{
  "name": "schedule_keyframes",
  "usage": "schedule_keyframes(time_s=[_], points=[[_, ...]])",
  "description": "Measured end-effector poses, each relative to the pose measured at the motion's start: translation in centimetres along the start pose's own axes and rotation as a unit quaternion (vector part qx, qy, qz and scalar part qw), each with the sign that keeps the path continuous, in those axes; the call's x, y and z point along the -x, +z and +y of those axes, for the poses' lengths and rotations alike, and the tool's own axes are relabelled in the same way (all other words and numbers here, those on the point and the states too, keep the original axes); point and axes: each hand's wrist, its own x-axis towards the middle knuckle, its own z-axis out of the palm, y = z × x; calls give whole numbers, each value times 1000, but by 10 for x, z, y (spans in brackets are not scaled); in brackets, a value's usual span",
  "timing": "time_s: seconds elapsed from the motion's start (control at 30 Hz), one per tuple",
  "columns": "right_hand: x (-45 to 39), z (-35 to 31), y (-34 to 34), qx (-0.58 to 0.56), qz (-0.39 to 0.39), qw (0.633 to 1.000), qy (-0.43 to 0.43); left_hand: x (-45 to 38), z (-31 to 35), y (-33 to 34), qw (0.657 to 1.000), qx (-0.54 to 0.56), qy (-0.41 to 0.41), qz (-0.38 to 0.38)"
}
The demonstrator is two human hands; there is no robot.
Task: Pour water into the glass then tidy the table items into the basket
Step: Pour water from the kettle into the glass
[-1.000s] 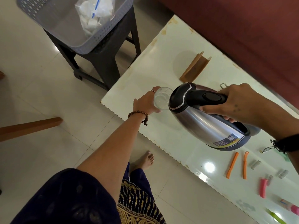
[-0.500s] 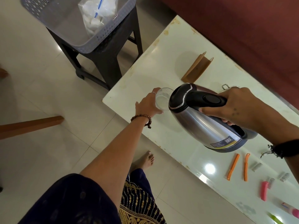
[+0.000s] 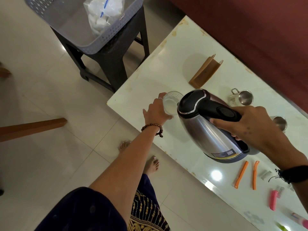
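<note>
Now the right hand (image 3: 255, 124) is gripping the tilted kettle (image 3: 211, 130) by its handle, pouring into the glass (image 3: 171, 104) the left hand (image 3: 156, 112) is clasping near the table (image 3: 150, 84) corner, with tidying into the far-left basket (image 3: 93, 45) seemingly next.

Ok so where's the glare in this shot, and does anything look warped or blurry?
Head view: a bright lamp reflection sits on the glossy table near the orange sticks, with a streak along the kettle; the wide lens bows the table edge and stretches the left arm; the glass in the left hand looks soft; corners are dim.
</note>
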Motion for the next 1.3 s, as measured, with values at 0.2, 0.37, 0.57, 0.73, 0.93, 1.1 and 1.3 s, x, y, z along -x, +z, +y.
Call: schedule_keyframes(time_s=[0.2,0.37,0.57,0.73,0.93,1.1,1.3], points=[[7,0,6,-5,25,999,19,2,1,0,1000,9,-4,4],[7,-2,4,-32,16,999,40,2,2,0,1000,6,-5,3],[0,-5,2,-62,2,997,46,2,0,2,1000,11,-4,12],[-6,-10,0,-84,-16,995,44,2,0,3,1000,10,-3,14],[-13,-17,-3,-120,-44,990,59,3,0,4,1000,3,-8,20],[-14,-21,-7,-115,-56,990,61,3,-1,5,1000,2,-8,22],[-16,-23,-10,-98,-62,991,69,3,-2,6,1000,12,-10,25]])
